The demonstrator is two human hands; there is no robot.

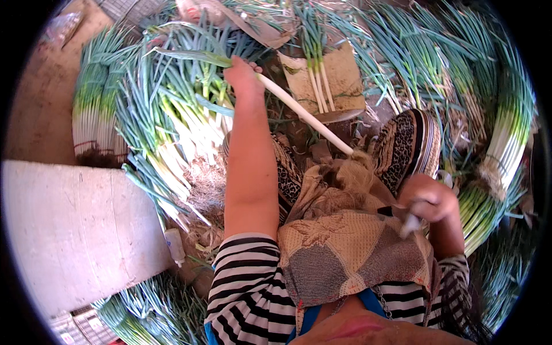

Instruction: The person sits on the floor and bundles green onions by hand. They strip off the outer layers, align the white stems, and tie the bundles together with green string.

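Observation:
My left hand point(245, 76) grips a long Welsh onion point(306, 115) where its white stalk meets the green leaves. The stalk slants down to the right. Its root end point(361, 159) is over my lap, against the patchwork apron point(336, 254). My right hand point(429, 200) is closed in a fist at the right of the apron, around a small pale tool point(412, 223). That tool is motion-blurred, so its exact kind is unclear. Left of my left forearm lies a heap of untrimmed Welsh onions point(185, 112) with stringy roots.
Several cleaned stalks point(320, 82) lie on a board point(347, 71) atop a low stool ahead. Tied bundles stand at far left point(97, 99) and far right point(506, 142). A pale tabletop point(82, 228) juts in at left, with a small white bottle point(174, 246) beside it.

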